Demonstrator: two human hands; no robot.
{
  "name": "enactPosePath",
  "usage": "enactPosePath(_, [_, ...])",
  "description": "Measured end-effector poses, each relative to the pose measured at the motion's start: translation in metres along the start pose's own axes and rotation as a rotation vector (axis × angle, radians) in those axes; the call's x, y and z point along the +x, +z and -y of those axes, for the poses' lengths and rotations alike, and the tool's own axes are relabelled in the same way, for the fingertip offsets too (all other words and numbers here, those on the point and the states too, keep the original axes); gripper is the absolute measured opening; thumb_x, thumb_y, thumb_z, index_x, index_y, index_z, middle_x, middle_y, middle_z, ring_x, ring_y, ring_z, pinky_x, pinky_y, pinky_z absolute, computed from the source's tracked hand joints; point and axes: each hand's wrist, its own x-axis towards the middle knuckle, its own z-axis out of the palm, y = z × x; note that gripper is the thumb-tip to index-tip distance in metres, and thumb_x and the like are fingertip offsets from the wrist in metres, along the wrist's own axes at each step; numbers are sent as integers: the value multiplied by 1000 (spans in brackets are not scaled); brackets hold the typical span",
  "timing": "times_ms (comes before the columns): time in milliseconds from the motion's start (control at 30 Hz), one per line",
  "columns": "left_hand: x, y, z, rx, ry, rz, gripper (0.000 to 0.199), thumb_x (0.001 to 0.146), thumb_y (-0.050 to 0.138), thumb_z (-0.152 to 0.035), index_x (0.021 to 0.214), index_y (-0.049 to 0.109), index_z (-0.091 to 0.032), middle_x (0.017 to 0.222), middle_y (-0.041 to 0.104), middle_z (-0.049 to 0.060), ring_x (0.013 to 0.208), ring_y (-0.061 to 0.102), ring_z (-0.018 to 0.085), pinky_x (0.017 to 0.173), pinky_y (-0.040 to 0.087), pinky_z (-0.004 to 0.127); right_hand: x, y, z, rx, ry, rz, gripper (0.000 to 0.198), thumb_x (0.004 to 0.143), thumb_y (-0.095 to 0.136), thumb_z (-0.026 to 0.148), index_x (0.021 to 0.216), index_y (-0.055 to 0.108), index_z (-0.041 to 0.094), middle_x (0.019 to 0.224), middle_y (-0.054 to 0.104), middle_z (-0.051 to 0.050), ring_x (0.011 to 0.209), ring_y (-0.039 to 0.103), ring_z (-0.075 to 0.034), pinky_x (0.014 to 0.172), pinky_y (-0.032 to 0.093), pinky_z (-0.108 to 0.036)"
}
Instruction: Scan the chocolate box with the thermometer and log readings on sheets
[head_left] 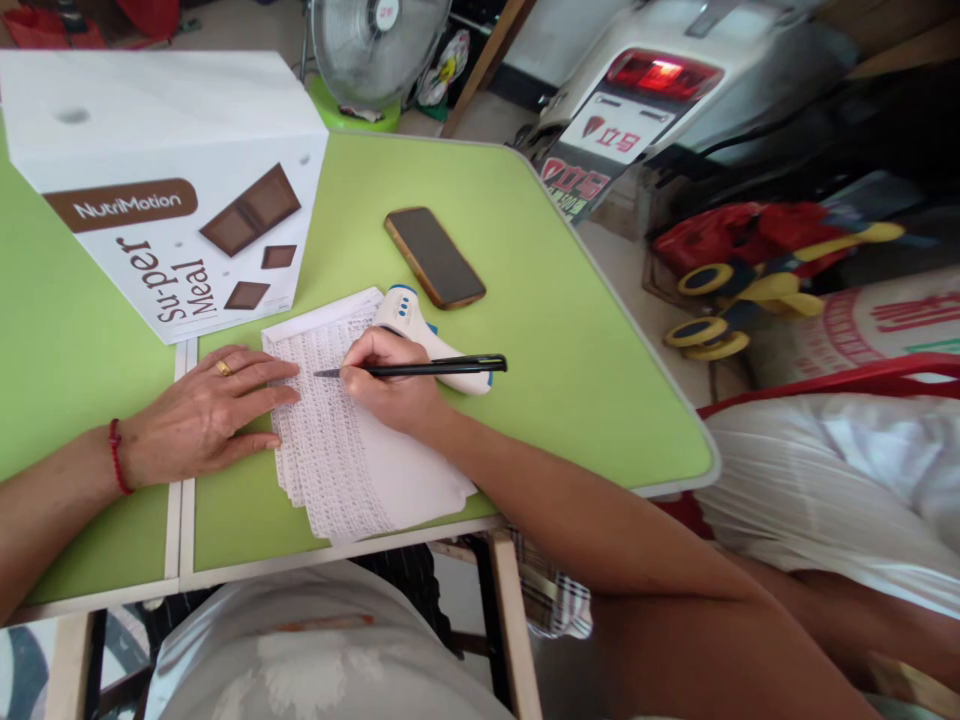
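Note:
My right hand (pixel 394 380) grips a black pen (pixel 450 366), its tip at the handwritten paper sheets (pixel 334 430). The sheets lie in an uneven stack, densely covered with small writing on the left and blank at the lower right. My left hand (pixel 217 410) lies flat with fingers spread, its fingertips on the left edge of the sheets. A gold ring and a red bracelet show on it. Partly hidden behind my right hand is a white and blue handheld thermometer (pixel 405 308). A smartphone (pixel 436 256) in a brown case rests just beyond it.
A large white NutriMotion box (pixel 172 200) stands on the green table (pixel 585 380) at the left. Past the far edge are a fan (pixel 379 45) and a white scooter (pixel 630 110). A person in white clothing (pixel 817 480) sits at the right on a red chair.

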Motion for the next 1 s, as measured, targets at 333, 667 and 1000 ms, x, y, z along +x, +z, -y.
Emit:
enactPosePath(333, [1, 0, 0, -4, -1, 0, 44, 102, 41, -45, 125, 59, -12, 138, 56, 17, 126, 52, 31, 107, 42, 53, -2, 1, 2, 23, -39, 72, 8, 71, 57, 20, 65, 51, 21, 56, 49, 6, 50, 41, -8, 49, 34, -24])
enactPosePath(667, [1, 0, 0, 10, 16, -13, 43, 102, 42, -45, 125, 58, -12, 137, 57, 17, 125, 53, 31, 107, 42, 52, -2, 2, -1, 32, -43, 87, 9, 71, 57, 19, 66, 50, 21, 56, 48, 6, 49, 40, -7, 48, 34, -24])
enactPosePath(1000, [2, 1, 0, 13, 29, -18, 43, 102, 42, -44, 124, 59, -11, 137, 57, 18, 124, 54, 32, 105, 43, 53, -1, 1, 0, -8, -37, 25, 8, 69, 56, 20, 64, 50, 21, 56, 49, 6, 50, 40, -8, 48, 33, -24])
